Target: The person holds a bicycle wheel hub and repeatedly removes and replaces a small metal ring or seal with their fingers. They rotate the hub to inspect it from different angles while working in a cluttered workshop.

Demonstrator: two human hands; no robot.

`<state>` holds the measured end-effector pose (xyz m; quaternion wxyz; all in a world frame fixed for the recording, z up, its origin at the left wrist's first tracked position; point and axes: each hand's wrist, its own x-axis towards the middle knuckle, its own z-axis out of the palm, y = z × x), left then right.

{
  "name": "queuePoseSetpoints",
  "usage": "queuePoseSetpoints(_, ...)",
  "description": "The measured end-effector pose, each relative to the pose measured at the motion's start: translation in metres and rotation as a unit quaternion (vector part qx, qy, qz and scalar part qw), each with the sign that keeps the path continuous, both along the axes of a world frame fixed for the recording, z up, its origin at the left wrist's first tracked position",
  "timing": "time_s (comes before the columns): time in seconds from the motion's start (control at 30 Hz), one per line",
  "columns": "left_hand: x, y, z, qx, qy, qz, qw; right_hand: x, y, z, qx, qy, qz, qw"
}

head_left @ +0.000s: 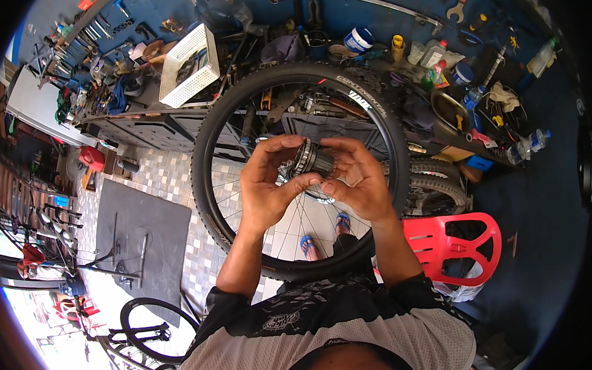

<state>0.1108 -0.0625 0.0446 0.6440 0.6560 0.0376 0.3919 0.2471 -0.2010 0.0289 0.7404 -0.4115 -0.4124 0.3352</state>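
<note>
Between my two hands, at the middle of the view, is a bicycle freehub body (318,161), a dark splined cylinder with a silver notched ring at its left end. My left hand (268,183) curls its fingers and thumb around the ringed end. From the other side my right hand (361,179) closes on the splined part, its fingertips on top and its thumb below. Behind and beneath both hands stands a large bicycle wheel (202,155) with a black knobby tyre. Its spokes show between my wrists, and my hands partly hide its hub.
A workbench (144,131) runs along the far side, crowded with tools, bottles and a white perforated basket (189,65). Wrenches hang on the blue wall. To the right are a red plastic chair (451,245) and spare tyres (439,186). A dark mat (141,236) and bicycles occupy the left.
</note>
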Motion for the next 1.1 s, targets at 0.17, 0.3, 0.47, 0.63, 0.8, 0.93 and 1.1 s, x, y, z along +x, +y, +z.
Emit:
queuePoseSetpoints(0.17, -0.001, 0.0, 0.004, 0.039, 0.011, 0.016, 0.999, -0.005, 0.005, -0.003, 0.023, 0.053, 0.026, 0.998)
queuePoseSetpoints(0.3, -0.005, 0.001, 0.008, 0.109, 0.045, 0.038, 0.992, -0.002, 0.005, -0.006, 0.033, 0.103, 0.079, 0.991)
queuePoseSetpoints(0.47, -0.007, -0.002, 0.015, 0.139, 0.064, 0.062, 0.986, -0.003, 0.008, -0.011, 0.044, 0.195, 0.135, 0.971)
queuePoseSetpoints(0.63, -0.008, -0.005, 0.021, 0.17, 0.072, 0.086, 0.979, -0.007, 0.013, -0.016, 0.072, 0.254, 0.148, 0.953)
queuePoseSetpoints(0.8, -0.007, -0.007, 0.025, 0.203, 0.075, 0.096, 0.972, -0.01, 0.021, -0.025, 0.096, 0.254, 0.14, 0.952)
queuePoseSetpoints(0.93, -0.007, -0.004, 0.022, 0.213, 0.064, 0.094, 0.97, -0.008, 0.023, -0.033, 0.096, 0.244, 0.147, 0.954)
queuePoseSetpoints(1.1, -0.007, -0.003, 0.021, 0.197, 0.068, 0.081, 0.975, -0.007, 0.023, -0.031, 0.092, 0.232, 0.155, 0.956)
